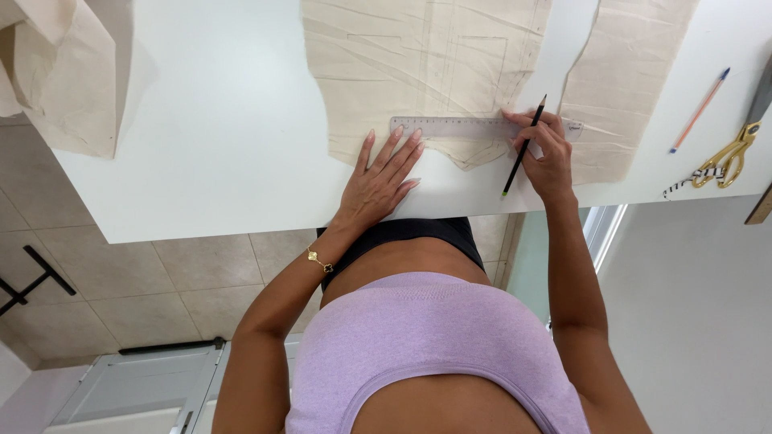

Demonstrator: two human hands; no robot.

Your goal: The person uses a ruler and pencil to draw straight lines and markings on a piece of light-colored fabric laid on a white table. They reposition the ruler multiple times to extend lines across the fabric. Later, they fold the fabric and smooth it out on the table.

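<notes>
White table point(201, 120) under me: my left hand point(378, 181) lies flat, fingers spread, pinning the clear ruler point(474, 126) across creased beige fabric point(418, 72); my right hand point(549, 157) pinches a black pencil point(523, 146). Gold scissors point(728, 157) and another pencil point(700, 111) lie right.

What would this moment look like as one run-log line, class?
left hand: flat on beige fabric pattern piece | right hand: holds black pencil at clear plastic ruler | surface: white table
</notes>
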